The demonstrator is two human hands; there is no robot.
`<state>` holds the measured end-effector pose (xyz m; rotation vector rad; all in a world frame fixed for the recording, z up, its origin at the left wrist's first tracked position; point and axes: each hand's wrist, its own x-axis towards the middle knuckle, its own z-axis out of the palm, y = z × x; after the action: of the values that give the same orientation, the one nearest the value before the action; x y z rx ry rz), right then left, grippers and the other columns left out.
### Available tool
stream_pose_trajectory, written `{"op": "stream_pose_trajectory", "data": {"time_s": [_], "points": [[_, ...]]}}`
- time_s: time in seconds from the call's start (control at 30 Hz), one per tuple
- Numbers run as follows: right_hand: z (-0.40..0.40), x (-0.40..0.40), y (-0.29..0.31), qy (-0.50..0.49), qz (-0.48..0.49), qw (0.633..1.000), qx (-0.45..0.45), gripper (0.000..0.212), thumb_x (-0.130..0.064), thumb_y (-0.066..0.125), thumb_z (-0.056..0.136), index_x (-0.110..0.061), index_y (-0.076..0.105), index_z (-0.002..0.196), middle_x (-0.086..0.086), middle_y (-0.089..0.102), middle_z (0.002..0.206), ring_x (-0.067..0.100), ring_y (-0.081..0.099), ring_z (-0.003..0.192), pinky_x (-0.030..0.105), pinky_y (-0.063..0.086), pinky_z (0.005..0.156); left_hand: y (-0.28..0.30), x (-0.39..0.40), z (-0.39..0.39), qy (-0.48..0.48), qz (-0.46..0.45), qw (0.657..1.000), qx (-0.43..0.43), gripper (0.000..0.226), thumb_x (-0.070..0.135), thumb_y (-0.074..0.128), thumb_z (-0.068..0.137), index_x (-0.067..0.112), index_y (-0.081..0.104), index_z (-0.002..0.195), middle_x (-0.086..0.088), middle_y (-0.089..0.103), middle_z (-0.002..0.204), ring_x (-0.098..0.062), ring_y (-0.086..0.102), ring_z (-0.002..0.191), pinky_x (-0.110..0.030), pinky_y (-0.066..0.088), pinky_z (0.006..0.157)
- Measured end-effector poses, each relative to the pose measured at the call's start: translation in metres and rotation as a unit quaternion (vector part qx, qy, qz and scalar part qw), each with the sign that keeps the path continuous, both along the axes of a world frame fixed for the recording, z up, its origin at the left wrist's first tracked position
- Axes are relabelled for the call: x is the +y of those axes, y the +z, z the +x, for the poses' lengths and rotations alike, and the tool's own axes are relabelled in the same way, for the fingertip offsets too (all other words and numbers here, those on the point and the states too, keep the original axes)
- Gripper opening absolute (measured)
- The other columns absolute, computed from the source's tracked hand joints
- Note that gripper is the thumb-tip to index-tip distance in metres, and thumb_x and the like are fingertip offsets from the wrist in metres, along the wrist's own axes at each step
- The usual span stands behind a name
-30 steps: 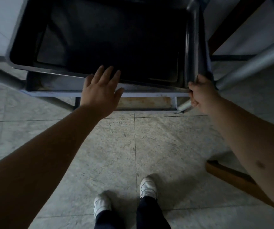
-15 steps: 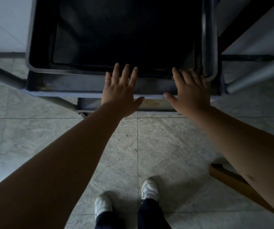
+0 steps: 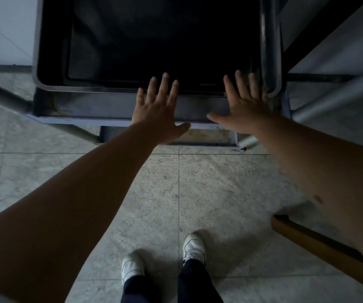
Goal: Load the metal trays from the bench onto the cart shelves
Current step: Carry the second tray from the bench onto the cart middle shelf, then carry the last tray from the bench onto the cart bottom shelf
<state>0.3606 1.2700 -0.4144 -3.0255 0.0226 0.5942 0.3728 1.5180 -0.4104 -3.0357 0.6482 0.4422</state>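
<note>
Head view, looking down. Both arms reach forward to the cart; dim light.

Left grip (image 3: 157, 110): fingers straight and spread, palm down, holding nothing. Its fingertips (image 3: 165, 78) lie over the near rim of the metal tray (image 3: 51, 84); the palm is over the cart shelf edge (image 3: 84, 106) just below that rim. Contact with the rim looks likely, but the darkness makes it hard to confirm.

Right grip (image 3: 245, 108): also flat and spread, thumb pointing inward toward the left grip, holding nothing. Its fingers reach the same near rim, close to the tray's right corner.

The tray is dark and deep with rounded corners, and sits on the cart shelf directly ahead of both grips. Its inside is too dark to tell any contents. A second narrow rim stands upright just right of the right grip's fingertips, against the cart's side.

A grey tube (image 3: 3, 99) of the cart frame runs out well left of the left grip. Another slants away to the right of the right grip.

Behind the grips, toward the person: tiled floor (image 3: 220, 189), two white shoes (image 3: 194, 248), dark trouser legs. A wooden piece (image 3: 320, 243) lies on the floor below the right forearm.
</note>
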Motion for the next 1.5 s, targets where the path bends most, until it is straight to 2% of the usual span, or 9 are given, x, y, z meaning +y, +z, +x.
{"op": "stream_pose_trajectory", "data": {"time_s": [0.1, 0.2, 0.33, 0.47, 0.63, 0.77, 1.0, 1.23, 1.5], "points": [[-0.019, 0.009, 0.017, 0.003, 0.006, 1.000, -0.011, 0.121, -0.099, 0.023, 0.059, -0.030, -0.020, 0.149, -0.001, -0.029, 0.158, 0.029, -0.027, 0.143, 0.056, -0.008, 0.113, 0.024, 0.005, -0.006, 0.006, 0.005, 0.997, 0.077, 0.109, 0.083, 0.032, 0.084, 0.020, -0.019, 0.156, -0.008, -0.025, 0.165, -0.033, -0.019, 0.151, -0.061, -0.001, 0.118], [-0.049, 0.025, 0.040, 0.015, 0.023, 0.999, 0.019, 0.123, -0.098, 0.024, 0.059, -0.027, -0.019, 0.150, -0.004, -0.033, 0.156, 0.025, -0.028, 0.143, 0.057, -0.006, 0.113, 0.060, 0.019, -0.025, 0.017, 0.006, 0.993, 0.117, 0.102, 0.085, 0.023, 0.084, 0.027, -0.021, 0.155, -0.004, -0.027, 0.164, -0.030, -0.021, 0.150, -0.065, -0.005, 0.115], [-0.080, 0.050, 0.081, -0.006, 0.042, 0.998, 0.052, 0.121, -0.098, 0.026, 0.060, -0.031, -0.021, 0.150, -0.002, -0.036, 0.154, 0.028, -0.030, 0.142, 0.058, -0.008, 0.114, 0.112, 0.041, -0.057, 0.001, -0.012, 0.997, 0.081, 0.103, 0.091, 0.005, 0.073, 0.034, -0.022, 0.154, -0.003, -0.025, 0.164, -0.028, -0.020, 0.151, -0.065, -0.004, 0.115], [-0.115, 0.079, 0.134, -0.032, 0.059, 0.996, 0.061, 0.116, -0.100, 0.018, 0.056, -0.040, -0.022, 0.147, -0.001, -0.035, 0.155, 0.030, -0.029, 0.142, 0.058, -0.007, 0.113, 0.160, 0.071, -0.088, 0.011, -0.004, 0.998, 0.062, 0.105, 0.094, 0.000, 0.069, 0.036, -0.021, 0.154, -0.002, -0.028, 0.163, -0.030, -0.019, 0.151, -0.065, -0.002, 0.116], [-0.166, 0.108, 0.216, -0.032, 0.033, 0.999, 0.005, 0.116, -0.102, 0.006, 0.054, -0.040, -0.016, 0.149, 0.001, -0.023, 0.160, 0.033, -0.019, 0.146, 0.061, -0.003, 0.112, 0.234, 0.107, -0.128, 0.013, 0.025, 0.998, 0.054, 0.103, 0.095, 0.000, 0.068, 0.040, -0.022, 0.152, -0.006, -0.023, 0.165, -0.042, -0.007, 0.151, -0.065, 0.011, 0.118], [-0.196, 0.131, 0.289, -0.036, 0.035, 0.998, -0.037, 0.116, -0.102, 0.009, 0.056, -0.037, -0.011, 0.150, 0.002, -0.014, 0.162, 0.033, -0.014, 0.147, 0.062, 0.000, 0.112, 0.311, 0.123, -0.157, 0.009, 0.003, 1.000, 0.010, 0.102, 0.094, 0.003, 0.071, 0.039, -0.020, 0.153, -0.005, -0.022, 0.165, -0.038, -0.009, 0.152, -0.066, 0.013, 0.118], [-0.226, 0.154, 0.401, -0.030, 0.040, 0.992, -0.113, 0.118, -0.104, 0.010, 0.053, -0.038, -0.009, 0.150, -0.002, -0.013, 0.163, 0.024, -0.015, 0.147, 0.063, 0.000, 0.112, 0.430, 0.139, -0.201, -0.014, -0.025, 0.997, -0.070, 0.104, 0.093, 0.007, 0.073, 0.034, -0.015, 0.156, -0.004, -0.016, 0.167, -0.034, -0.008, 0.153, -0.063, 0.012, 0.118], [-0.247, 0.157, 0.474, -0.017, 0.013, 0.987, -0.157, 0.116, -0.103, 0.009, 0.054, -0.039, -0.013, 0.148, -0.004, -0.020, 0.161, 0.027, -0.014, 0.147, 0.064, 0.003, 0.111, 0.492, 0.139, -0.223, -0.008, -0.019, 0.991, -0.136, 0.107, 0.095, 0.002, 0.069, 0.035, -0.020, 0.154, -0.006, -0.019, 0.167, -0.033, -0.011, 0.153, -0.062, 0.010, 0.117], [-0.270, 0.149, 0.514, -0.046, 0.002, 0.976, -0.214, 0.110, -0.101, 0.010, 0.061, -0.039, -0.010, 0.149, -0.004, -0.018, 0.162, 0.027, -0.012, 0.147, 0.065, 0.006, 0.110, 0.522, 0.150, -0.226, -0.027, -0.063, 0.982, -0.177, 0.110, 0.098, 0.003, 0.065, 0.036, -0.017, 0.154, -0.005, -0.018, 0.167, -0.031, -0.011, 0.153, -0.063, 0.008, 0.117]]}}
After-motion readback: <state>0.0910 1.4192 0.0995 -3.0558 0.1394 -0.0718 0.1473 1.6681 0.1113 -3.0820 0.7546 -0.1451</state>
